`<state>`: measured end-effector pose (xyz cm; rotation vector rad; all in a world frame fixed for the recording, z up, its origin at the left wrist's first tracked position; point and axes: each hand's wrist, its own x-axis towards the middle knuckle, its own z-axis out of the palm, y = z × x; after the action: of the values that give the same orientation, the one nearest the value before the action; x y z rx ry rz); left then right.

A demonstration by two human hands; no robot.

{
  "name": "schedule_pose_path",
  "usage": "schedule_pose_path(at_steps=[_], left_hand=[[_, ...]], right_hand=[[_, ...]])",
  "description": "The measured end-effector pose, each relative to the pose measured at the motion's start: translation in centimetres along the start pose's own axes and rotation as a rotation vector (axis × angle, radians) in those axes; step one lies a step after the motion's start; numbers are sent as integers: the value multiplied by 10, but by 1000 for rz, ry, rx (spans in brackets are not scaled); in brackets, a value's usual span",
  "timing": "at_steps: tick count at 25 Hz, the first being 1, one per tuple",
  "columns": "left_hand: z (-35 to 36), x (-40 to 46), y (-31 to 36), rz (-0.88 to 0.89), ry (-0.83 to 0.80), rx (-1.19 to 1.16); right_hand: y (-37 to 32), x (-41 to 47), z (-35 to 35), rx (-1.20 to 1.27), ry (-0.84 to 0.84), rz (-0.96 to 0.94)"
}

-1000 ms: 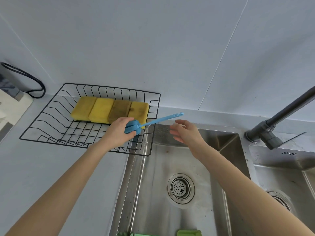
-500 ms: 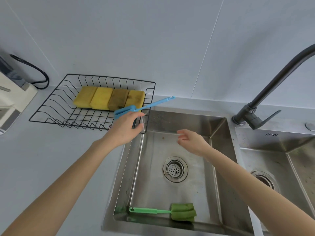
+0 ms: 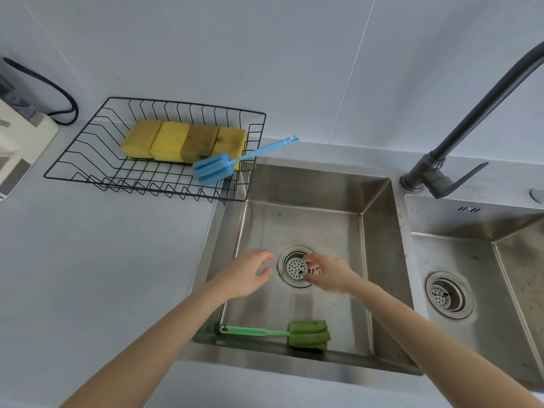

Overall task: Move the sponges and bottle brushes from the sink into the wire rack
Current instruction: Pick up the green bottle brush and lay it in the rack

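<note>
We see rack (image 3: 88, 160) on tabletop (image 3: 103, 260), left of sink (image 3: 379, 231). Four sponges (image 3: 184, 141) in rack; brush (image 3: 217, 169) before them, handle over rim. Second brush (image 3: 306, 334) in sink, near front wall.

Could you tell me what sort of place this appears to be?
Most likely a home kitchen counter: a stainless double sink with a tall faucet, and a wire rack beside it holding sponges and a blue bottle brush.
</note>
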<state>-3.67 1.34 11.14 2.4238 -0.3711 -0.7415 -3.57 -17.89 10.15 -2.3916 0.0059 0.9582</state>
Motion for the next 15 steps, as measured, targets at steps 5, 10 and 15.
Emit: schedule_pose_path(at_steps=[5, 10, 15], left_hand=[[49, 8, -22, -95, -223, 12], [85, 11, -37, -139, -376, 99], [105, 15, -43, -182, -460, 137]], right_hand=[[17, 6, 33, -34, -113, 35], [38, 15, 71, -122, -226, 112], [49, 18, 96, -198, -285, 129]])
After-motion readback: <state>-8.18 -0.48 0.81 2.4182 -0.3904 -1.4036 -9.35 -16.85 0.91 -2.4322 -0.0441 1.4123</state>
